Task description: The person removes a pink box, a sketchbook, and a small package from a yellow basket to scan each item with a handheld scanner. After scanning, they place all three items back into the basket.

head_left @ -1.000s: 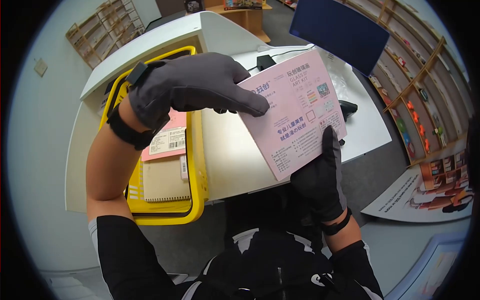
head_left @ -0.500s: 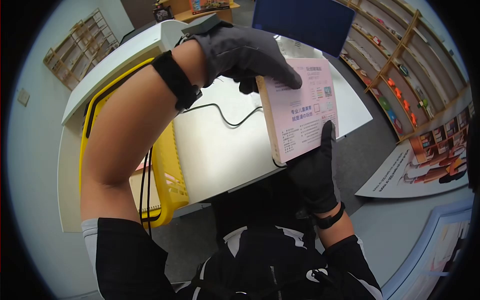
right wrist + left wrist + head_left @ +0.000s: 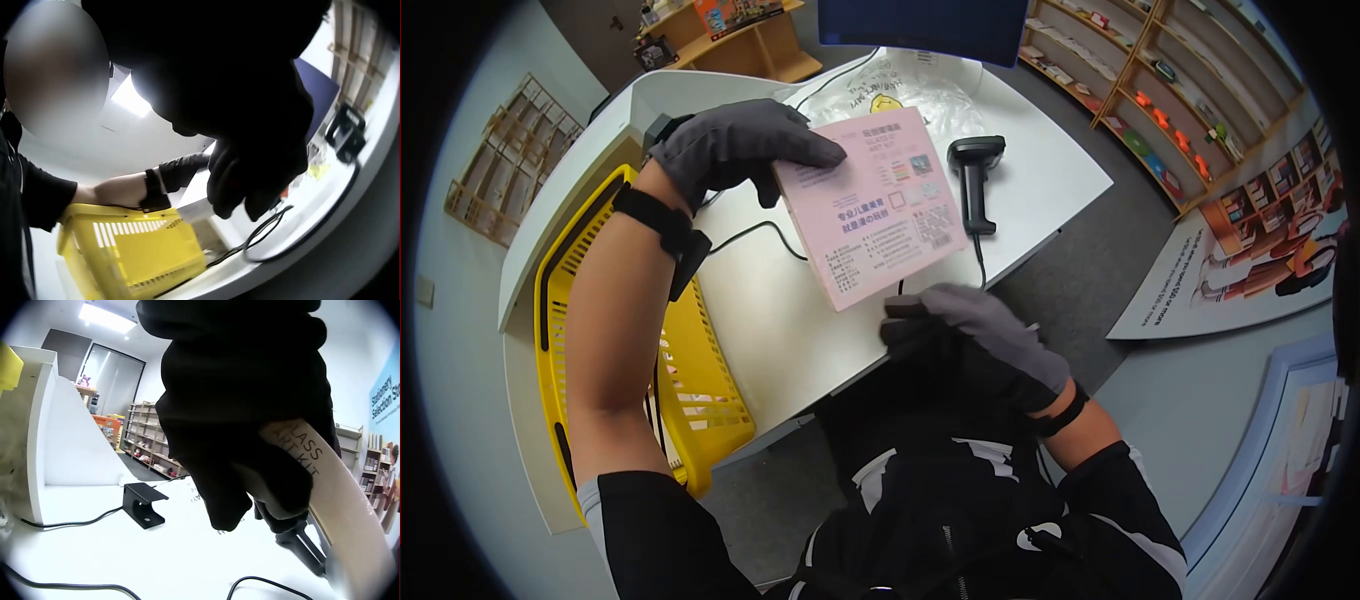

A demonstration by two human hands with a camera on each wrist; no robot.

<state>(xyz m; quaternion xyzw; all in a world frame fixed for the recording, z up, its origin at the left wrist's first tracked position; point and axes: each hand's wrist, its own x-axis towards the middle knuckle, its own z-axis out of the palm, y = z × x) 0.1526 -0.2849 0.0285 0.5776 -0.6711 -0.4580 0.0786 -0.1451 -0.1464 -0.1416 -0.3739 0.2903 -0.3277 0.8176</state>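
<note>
My gloved left hand (image 3: pixel 735 150) grips a pink glass art kit box (image 3: pixel 875 215) by its upper left edge, thumb lying across the printed face. The box is tilted above the white desk. Its narrow side, lettered GLASS ART KIT (image 3: pixel 344 500), shows in the left wrist view with the fingers wrapped around it. Apart from the box, just below its lower right corner, is my gloved right hand (image 3: pixel 990 340), fingers loosely bent and holding nothing. To the right of the box, a black barcode scanner (image 3: pixel 975 185) sits on the desk.
A yellow shopping basket (image 3: pixel 710 385) stands at the left, under my left forearm. Clear plastic wrapping (image 3: pixel 935 95) lies behind the box, below a dark monitor (image 3: pixel 920 25). Black cables (image 3: pixel 765 228) run over the desk (image 3: pixel 770 330); shelves (image 3: pixel 1170 100) stand beyond.
My right hand has let go of the box and drawn back below it. The left hand has carried the box leftward in view, uncovering the scanner.
</note>
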